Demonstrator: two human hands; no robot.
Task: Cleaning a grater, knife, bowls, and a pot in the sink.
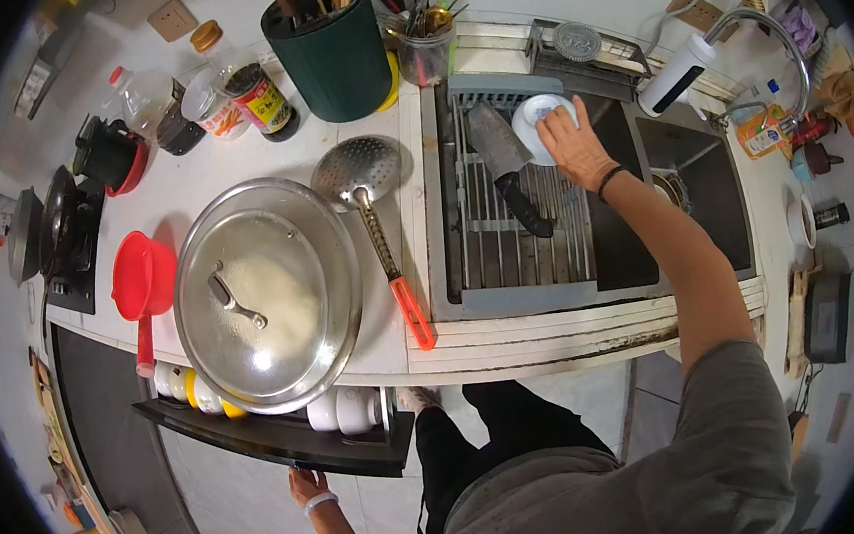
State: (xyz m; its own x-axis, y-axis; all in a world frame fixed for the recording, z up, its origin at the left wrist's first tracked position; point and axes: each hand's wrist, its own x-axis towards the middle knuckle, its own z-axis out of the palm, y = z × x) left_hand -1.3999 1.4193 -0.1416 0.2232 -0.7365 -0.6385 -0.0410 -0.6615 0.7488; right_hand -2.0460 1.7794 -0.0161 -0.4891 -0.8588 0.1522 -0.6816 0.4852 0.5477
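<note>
My right hand (574, 146) has its fingers on an upturned white bowl (527, 129) at the back of the metal drying rack (503, 272). The bowl's foot ring faces up. Just left of it, a cleaver (496, 141) lies flat on the rack, its black handle towards me. Below the counter, my left hand (310, 485) is at the front edge of a pulled-out dark drawer (284, 455), fingers partly hidden by that edge. White bowls (357, 409) and several cups (208, 399) stand inside, partly covered from view by the large lidded steel basin.
The steel basin's lid (207, 344) overhangs the counter's front edge. A skimmer (375, 230) and a red dipper (143, 274) flank it. Bottles (260, 103) and a green knife block (332, 67) stand behind. At right are the sink basin (701, 208) and tap (802, 64).
</note>
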